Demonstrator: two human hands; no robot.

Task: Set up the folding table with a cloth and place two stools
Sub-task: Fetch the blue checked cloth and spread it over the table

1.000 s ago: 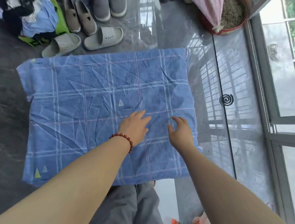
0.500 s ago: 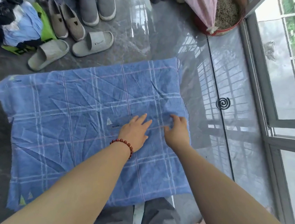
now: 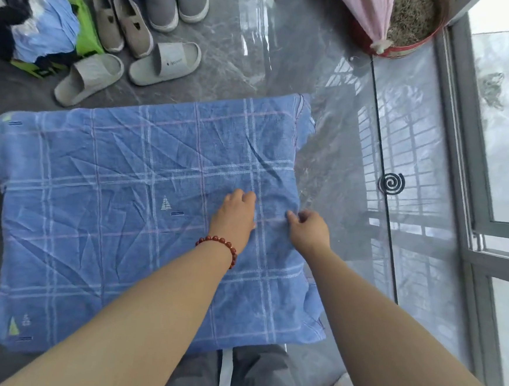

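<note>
A blue checked cloth (image 3: pixel 117 212), creased all over, lies spread over the low table and hides it completely. My left hand (image 3: pixel 235 217), with a red bead bracelet on the wrist, rests on the cloth right of its middle, fingers bent down onto the fabric. Just beside it, near the cloth's right edge, my right hand (image 3: pixel 308 231) pinches a small fold of the cloth between thumb and fingertips. No stool is in view.
Grey slippers (image 3: pixel 163 63) and shoes (image 3: pixel 129 27) stand on the glossy floor behind the cloth, beside a pile of clothes (image 3: pixel 32 20). A red pot (image 3: pixel 412 31) with pink fabric sits at the back right. A mosquito coil (image 3: pixel 391 183) lies right, near the window frame (image 3: pixel 468 167).
My left hand's fingers went from flat to bent on the cloth. My right hand closed from a loose hover into a pinch at the right edge. The view shifted slightly.
</note>
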